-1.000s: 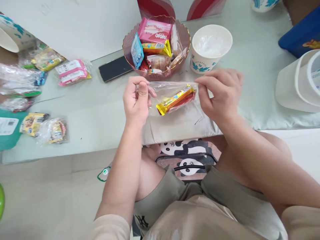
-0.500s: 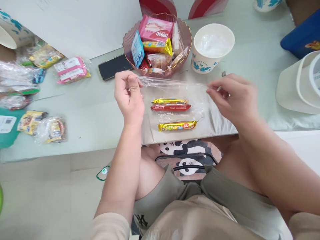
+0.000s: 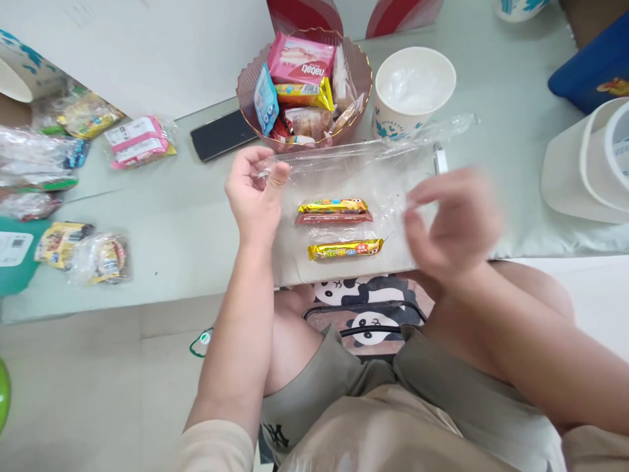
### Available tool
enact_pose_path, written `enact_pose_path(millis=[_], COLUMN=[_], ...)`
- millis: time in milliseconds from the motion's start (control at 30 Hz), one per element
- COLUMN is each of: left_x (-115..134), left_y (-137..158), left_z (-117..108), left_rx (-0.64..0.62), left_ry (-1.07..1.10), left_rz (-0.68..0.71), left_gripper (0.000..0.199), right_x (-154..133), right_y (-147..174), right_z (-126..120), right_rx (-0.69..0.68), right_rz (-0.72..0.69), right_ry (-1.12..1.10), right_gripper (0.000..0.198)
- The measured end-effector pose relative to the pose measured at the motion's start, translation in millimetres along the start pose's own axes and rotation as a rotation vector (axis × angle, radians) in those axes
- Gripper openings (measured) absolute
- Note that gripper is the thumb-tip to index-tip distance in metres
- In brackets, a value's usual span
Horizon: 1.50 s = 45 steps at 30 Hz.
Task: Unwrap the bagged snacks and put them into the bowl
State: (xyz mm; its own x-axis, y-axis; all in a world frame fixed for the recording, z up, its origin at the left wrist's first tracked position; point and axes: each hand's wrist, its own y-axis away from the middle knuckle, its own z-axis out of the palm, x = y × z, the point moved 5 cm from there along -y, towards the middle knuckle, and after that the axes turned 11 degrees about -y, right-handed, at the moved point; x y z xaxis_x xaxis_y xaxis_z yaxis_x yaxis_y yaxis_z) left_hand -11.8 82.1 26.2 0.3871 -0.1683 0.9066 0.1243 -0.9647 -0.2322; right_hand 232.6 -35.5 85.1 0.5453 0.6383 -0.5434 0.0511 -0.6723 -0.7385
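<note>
Clear plastic film [image 3: 354, 157] stretches across the table in front of me; I cannot tell if it is a bag. My left hand [image 3: 255, 193] has curled fingers at its left end, with film caught between them and the raised thumb. Its right end stands loose near the paper cup. My right hand [image 3: 449, 223], smeared by motion, is off the film, thumb and forefinger apart, with nothing seen in it. Between the hands lie a yellow-wrapped snack bar [image 3: 334, 205], a red-wrapped bar [image 3: 334, 217] touching it, and another yellow bar [image 3: 346, 249] nearer me.
A pink-tinted bowl [image 3: 246, 98] of wrapped snacks stands behind the film, beside a paper cup [image 3: 393, 121] with clear plastic inside. A black phone [image 3: 221, 134] lies left of the bowl. More packets [image 3: 140, 141] are at the left; white containers [image 3: 565, 164] stand right.
My right hand has let go of the film and drawn slightly down. The film's freed right end has sprung up toward the cup. My left thumb has shifted outward.
</note>
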Motion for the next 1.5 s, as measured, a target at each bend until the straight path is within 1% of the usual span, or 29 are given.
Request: enact_pose_path(millis=[33,67,100,133,167,233,333,400,533,567,633,700,767,900,967,1033,1133,1233,1300,1367,1433,1500], left_x=[1,2,2,1,0,-3,-5,-4,4,6,9,10,9,6,4,2,2,6,8,7,3,-1], left_y=[1,1,1,1,1,-1,-2,-1,1,2,2,2,1,-3,-5,-6,-7,-6,-6,-6,-8,-10], left_z=[1,2,2,2,1,-3,-8,-10,-16,-17,-20,-22,-24,-31,-36,-39,-39,-34,-34,-36,-40,-46], left_rx=[-0.008,-0.011,-0.006,0.013,0.048,0.134,0.230,0.258,0.319,0.328,0.346,0.363,0.382,0.413,0.437,0.453,0.423,0.350,0.341,0.378,0.430,0.470], left_ry=[-0.004,-0.006,-0.001,0.012,0.033,0.088,0.166,0.218,0.330,0.354,0.386,0.396,0.395,0.372,0.355,0.350,0.364,0.394,0.411,0.420,0.424,0.427], left_rz=[0.016,0.029,0.035,0.030,0.019,-0.016,-0.085,-0.131,-0.184,-0.194,-0.214,-0.240,-0.276,-0.382,-0.430,-0.462,-0.464,-0.404,-0.362,-0.359,-0.395,-0.427], left_gripper=[0.054,0.053,0.053,0.053,0.053,0.052,0.047,0.042,0.032,0.029,0.026,0.029,0.032,0.022,0.022,0.023,0.024,0.027,0.027,0.024,0.024,0.024], right_x=[-5,-7,-5,-1,3,8,8,6,-1,-2,-4,-4,-4,-8,-11,-14,-13,-8,-6,-6,-8,-10], right_y=[6,13,19,23,25,26,26,27,29,29,30,31,33,40,43,45,44,41,40,40,41,42], right_z=[16,32,45,54,61,68,71,71,74,74,75,76,75,72,70,71,77,85,88,88,86,84], right_rx=[-0.192,-0.372,-0.517,-0.621,-0.683,-0.755,-0.829,-0.869,-0.915,-0.914,-0.902,-0.878,-0.841,-0.747,-0.703,-0.692,-0.734,-0.788,-0.814,-0.821,-0.817,-0.814], right_rz=[-0.032,-0.023,0.015,0.072,0.128,0.188,0.181,0.164,0.147,0.151,0.166,0.174,0.156,0.027,-0.050,-0.100,-0.104,-0.058,-0.040,-0.037,-0.050,-0.060], right_ry=[0.006,0.034,0.083,0.143,0.196,0.243,0.278,0.326,0.387,0.387,0.385,0.385,0.380,0.360,0.346,0.314,0.267,0.230,0.195,0.180,0.186,0.201], right_gripper=[0.020,0.029,0.041,0.055,0.067,0.079,0.083,0.078,0.054,0.053,0.058,0.064,0.062,0.043,0.039,0.038,0.037,0.039,0.040,0.039,0.035,0.036])
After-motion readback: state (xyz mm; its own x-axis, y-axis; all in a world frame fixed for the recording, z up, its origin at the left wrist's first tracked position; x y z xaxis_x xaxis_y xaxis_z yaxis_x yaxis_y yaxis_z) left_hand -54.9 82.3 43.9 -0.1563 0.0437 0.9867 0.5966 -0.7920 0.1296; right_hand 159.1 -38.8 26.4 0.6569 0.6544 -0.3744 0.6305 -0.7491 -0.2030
